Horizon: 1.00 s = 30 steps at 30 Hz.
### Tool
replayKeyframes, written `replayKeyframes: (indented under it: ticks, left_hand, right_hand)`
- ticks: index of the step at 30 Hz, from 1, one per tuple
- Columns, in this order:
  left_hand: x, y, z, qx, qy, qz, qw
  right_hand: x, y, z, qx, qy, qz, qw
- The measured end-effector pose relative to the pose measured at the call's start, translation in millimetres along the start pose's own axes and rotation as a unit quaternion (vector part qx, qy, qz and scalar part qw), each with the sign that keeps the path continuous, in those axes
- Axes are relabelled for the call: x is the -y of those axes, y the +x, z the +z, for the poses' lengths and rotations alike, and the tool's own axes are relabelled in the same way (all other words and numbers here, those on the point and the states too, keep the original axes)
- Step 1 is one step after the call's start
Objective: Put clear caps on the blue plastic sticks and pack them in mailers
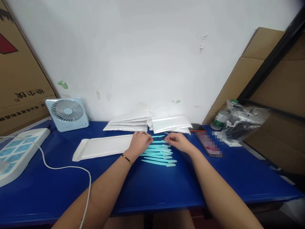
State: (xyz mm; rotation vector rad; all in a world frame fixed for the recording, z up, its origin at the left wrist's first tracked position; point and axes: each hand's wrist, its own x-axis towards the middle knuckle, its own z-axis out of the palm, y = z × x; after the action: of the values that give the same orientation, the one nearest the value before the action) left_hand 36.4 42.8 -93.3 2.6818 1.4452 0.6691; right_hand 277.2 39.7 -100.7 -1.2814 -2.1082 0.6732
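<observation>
Several turquoise eyebrow razors (159,163) lie side by side in a column on the blue table, their broad pale ends to the right. At the upper part of the column, my left hand (140,143) is closed, fingertips pinched at the left end of one razor (158,142). My right hand (179,142) pinches the right end of that same razor. Partly under my left hand lies a long white padded mailer (105,148), its flap end to the left. My left hand hides the mailer's right end and some razor tips.
Stacked white mailers (130,122) and another pile (171,123) stand against the wall. A blue fan (68,114), power strip (21,152) and white cable (89,178) are on the left. To the right are a phone (207,144), bottle (220,119) and plastic bag (245,121).
</observation>
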Motion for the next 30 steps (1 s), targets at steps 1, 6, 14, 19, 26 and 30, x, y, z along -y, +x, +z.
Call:
replayKeyframes:
  ticks: [1, 6, 14, 19, 26, 30]
  left_hand:
    - [0.2, -0.5, 0.8, 0.006, 0.002, -0.004, 1.0]
    - [6.6, -2.1, 10.6, 0.02, 0.028, -0.018, 0.999]
    - [13.2, 0.9, 9.5, 0.036, 0.05, -0.016, 0.998]
    - [16.6, 1.9, 9.2, 0.037, 0.028, -0.019, 0.999]
    - [18.4, 3.0, 11.1, 0.038, 0.004, -0.023, 0.999]
    - [19.3, 3.2, 12.0, 0.038, -0.02, -0.012, 0.999]
  right_hand:
    - [-3.6, 1.1, -0.9, -0.012, -0.03, 0.006, 0.999]
    - [-23.7, 11.5, -0.5, -0.088, -0.197, -0.008, 0.976]
    - [-24.7, 14.6, 1.4, -0.076, -0.256, 0.025, 0.963]
    - [-23.9, 9.7, -1.1, -0.072, -0.161, -0.021, 0.984]
    - [-25.2, 10.8, 5.1, -0.081, -0.033, 0.0, 0.996]
    - [-20.6, 14.6, 13.0, -0.061, -0.009, 0.007, 0.998]
